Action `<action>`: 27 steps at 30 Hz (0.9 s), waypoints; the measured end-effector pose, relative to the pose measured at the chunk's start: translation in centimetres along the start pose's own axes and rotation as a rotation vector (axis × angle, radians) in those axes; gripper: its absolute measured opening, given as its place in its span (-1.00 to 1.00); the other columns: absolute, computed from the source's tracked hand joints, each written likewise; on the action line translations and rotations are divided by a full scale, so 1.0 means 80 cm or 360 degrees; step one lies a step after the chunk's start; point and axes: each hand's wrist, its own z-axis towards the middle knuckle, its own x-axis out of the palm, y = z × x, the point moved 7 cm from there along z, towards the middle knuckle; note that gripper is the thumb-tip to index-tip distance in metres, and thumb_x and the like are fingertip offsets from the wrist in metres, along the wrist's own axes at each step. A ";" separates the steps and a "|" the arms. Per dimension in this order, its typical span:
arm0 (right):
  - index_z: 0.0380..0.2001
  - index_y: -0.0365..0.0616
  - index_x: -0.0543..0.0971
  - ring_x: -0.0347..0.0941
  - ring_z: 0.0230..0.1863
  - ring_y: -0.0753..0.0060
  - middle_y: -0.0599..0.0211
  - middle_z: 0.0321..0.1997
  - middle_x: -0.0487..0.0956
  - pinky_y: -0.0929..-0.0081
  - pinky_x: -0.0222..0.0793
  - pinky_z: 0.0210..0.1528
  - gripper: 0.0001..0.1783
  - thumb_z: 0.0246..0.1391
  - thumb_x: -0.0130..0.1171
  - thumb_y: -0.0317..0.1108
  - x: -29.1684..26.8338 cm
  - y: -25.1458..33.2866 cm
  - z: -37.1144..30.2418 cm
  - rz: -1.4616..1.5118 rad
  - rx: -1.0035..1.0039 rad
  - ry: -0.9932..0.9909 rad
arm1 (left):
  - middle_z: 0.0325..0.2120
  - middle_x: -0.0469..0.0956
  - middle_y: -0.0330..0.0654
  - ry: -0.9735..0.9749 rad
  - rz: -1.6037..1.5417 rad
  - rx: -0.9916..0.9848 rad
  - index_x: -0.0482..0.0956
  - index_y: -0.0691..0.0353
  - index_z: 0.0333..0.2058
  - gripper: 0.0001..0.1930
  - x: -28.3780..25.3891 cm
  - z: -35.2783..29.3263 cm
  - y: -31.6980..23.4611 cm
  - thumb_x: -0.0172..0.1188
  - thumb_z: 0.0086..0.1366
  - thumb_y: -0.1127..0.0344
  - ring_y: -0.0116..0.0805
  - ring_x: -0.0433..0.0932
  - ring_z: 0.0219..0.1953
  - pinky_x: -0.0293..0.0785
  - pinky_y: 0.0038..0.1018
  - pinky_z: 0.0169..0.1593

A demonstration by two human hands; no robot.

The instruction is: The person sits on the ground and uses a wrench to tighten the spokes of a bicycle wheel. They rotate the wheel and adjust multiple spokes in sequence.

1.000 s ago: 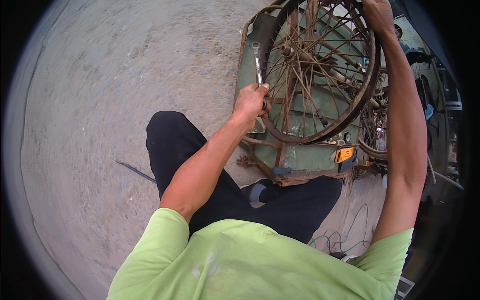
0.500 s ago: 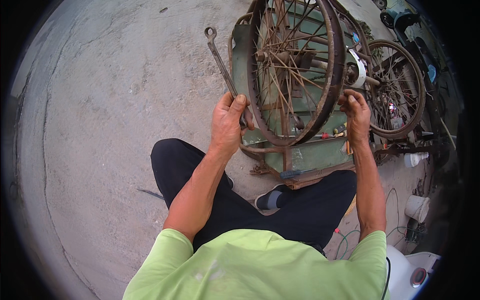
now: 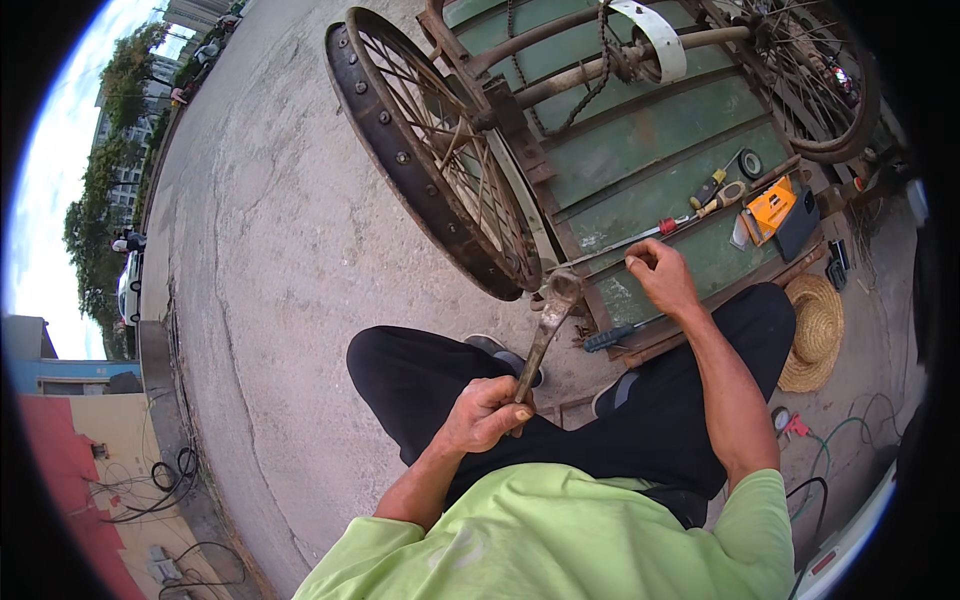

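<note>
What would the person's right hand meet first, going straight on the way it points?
Probably the long red-handled tool on the green panel, just beyond the right hand, though depth is unclear.

Grey concrete ground (image 3: 260, 200), bright cloudy sky (image 3: 45, 260)

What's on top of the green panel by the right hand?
On the green panel: a red-handled tool, yellow-and-black tool, wooden-handled tool, dark roll, orange box and dark slab. Surface beneath them is covered; the right hand hides more.
</note>
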 end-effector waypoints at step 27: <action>-0.07 -0.28 0.66 0.62 -0.20 0.45 0.28 -0.23 0.71 0.35 0.51 -0.08 -0.65 0.28 0.21 -0.21 0.055 -0.011 0.017 0.0602 0.0401 0.0807 | -0.50 0.52 -0.31 0.0060 0.0262 -0.0789 0.58 0.25 -0.16 -0.59 0.062 0.130 0.149 0.17 0.53 -0.05 -0.52 0.47 -0.45 0.43 -0.47 -0.34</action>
